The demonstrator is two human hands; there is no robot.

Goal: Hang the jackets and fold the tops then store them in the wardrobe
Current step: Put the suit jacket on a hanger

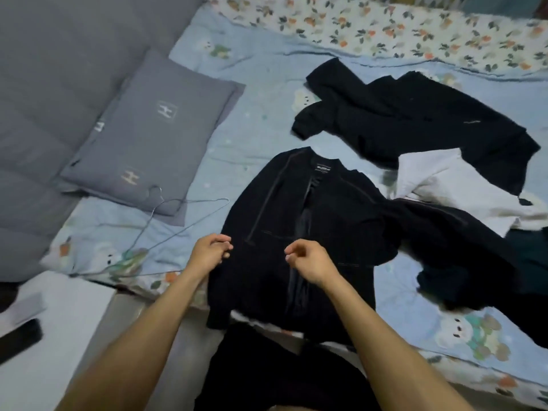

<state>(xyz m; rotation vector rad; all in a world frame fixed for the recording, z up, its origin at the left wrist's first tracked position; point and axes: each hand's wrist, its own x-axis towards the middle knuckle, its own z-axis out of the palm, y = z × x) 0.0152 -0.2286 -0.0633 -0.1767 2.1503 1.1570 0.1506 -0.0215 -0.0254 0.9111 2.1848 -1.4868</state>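
A black jacket lies front up on the light blue bed sheet, collar away from me and front opening down the middle. My left hand hovers at the jacket's left edge, fingers loosely curled with nothing in them. Over the jacket's lower front, my right hand is also loosely curled and holds nothing. A thin wire hanger lies on the sheet left of the jacket. A second black garment is spread further back, a white top sits to the right, and another dark garment is bunched beside it.
A grey pillow leans against the grey padded headboard at the left. A floral blanket runs along the far side. At the lower left is a white bedside surface with a black object on it.
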